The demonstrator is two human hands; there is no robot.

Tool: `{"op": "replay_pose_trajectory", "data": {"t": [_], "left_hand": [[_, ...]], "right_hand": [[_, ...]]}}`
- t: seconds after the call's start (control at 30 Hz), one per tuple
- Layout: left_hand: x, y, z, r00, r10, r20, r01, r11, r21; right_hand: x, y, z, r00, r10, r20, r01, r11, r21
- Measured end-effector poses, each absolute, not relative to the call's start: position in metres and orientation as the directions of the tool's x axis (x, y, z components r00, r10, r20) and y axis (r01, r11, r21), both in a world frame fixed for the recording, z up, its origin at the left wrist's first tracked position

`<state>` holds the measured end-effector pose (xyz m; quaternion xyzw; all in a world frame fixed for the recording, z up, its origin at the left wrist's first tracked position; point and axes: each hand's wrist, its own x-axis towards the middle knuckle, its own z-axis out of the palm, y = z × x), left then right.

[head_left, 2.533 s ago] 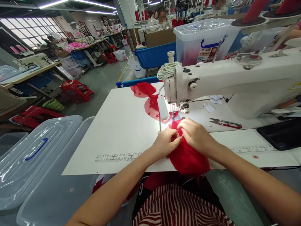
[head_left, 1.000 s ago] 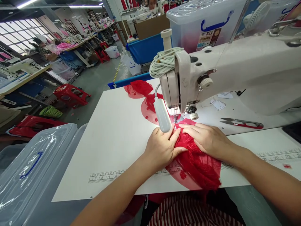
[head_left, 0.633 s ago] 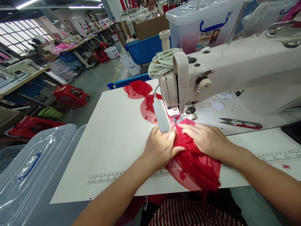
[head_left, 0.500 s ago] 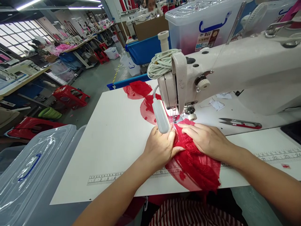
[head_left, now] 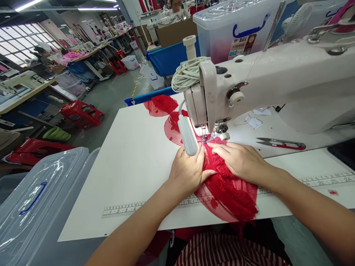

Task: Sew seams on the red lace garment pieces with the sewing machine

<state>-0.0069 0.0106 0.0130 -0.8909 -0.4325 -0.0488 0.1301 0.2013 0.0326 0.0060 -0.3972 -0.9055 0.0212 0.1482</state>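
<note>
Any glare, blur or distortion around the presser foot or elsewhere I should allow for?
Head view: bright light washes out detail around the presser foot, though the red fabric shows its lace texture; head view: glare streaks the clear lid at lower left; head view: the windows look nearly white and slant, perhaps from lens distortion or head tilt.

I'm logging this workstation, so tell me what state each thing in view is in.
Red fabric: gathered in folds, partly see-through
Left hand: on the fabric, thumb spread
Right hand: laid on the fabric
Sewing machine: running or stopped, cannot tell
Lamp: lit
Cord: coiled
Snips: lying down, unheld
Storage box behind the machine: lid on
Red stool: upright
</note>
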Motion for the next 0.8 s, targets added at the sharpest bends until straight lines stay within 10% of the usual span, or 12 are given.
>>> {"op": "replay_pose_trajectory", "data": {"t": [0.8], "left_hand": [[-0.0063, 0.0099, 0.0172, 0.607, 0.784, 0.13, 0.788, -0.573, -0.225]], "right_hand": [[0.1993, 0.0339, 0.0063, -0.622, 0.752, 0.219, 0.752, 0.651, -0.098]]}}
